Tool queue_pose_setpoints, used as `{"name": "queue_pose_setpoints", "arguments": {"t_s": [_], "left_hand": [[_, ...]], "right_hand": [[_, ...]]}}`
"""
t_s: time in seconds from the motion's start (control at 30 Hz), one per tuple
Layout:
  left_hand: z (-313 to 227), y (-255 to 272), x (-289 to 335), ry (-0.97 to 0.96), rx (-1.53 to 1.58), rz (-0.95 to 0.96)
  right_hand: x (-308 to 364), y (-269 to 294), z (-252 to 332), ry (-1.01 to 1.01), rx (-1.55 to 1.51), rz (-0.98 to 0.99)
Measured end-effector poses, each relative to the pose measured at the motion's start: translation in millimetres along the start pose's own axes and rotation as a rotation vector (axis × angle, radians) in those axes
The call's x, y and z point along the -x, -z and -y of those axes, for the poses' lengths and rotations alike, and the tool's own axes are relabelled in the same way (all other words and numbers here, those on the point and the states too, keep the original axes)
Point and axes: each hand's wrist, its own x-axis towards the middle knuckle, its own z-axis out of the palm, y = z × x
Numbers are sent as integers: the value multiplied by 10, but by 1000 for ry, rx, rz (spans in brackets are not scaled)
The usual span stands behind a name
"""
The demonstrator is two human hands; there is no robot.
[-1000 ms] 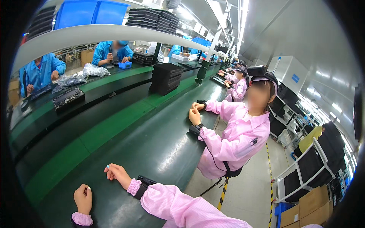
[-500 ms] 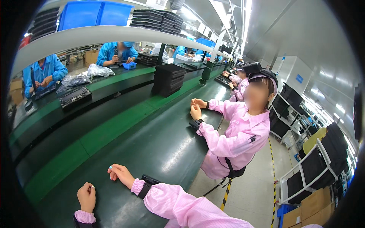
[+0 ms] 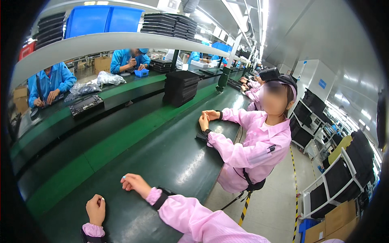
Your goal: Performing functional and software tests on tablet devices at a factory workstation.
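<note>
My left hand (image 3: 96, 210) rests on the dark green workbench (image 3: 162, 162) in a loose fist, and nothing shows in it. Further right, my right hand (image 3: 136, 185) hangs over the same surface, its fingers curled together and pointing left, with no object visible. Both wrists carry black bands over pink sleeve cuffs. No part or tool lies beside either hand.
To the right a person in pink (image 3: 259, 141) sits with hands together on the bench edge. Beyond stand a stack of black trays (image 3: 181, 89) and an opened electronic device (image 3: 86, 105). A shelf (image 3: 121, 39) with blue bins crosses above; people in blue work behind it.
The view has shifted slightly, so the scene sits a little lower and to the right. My right hand's fingers look more closed. The seated person's hands have come together.
</note>
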Motion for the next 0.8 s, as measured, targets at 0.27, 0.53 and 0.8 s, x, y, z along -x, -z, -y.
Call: {"name": "queue_pose_setpoints", "arguments": {"t_s": [0.27, 0.53, 0.8], "left_hand": [[48, 44, 10, 21, -59, 8], [-37, -34, -24, -22, -79, 23], [53, 46, -16, 15, -91, 30]], "right_hand": [[1029, 2183, 781, -158, -17, -475], [1600, 2223, 1519, 998, 722, -1533], [979, 467, 1845, 1235, 771, -858]]}}
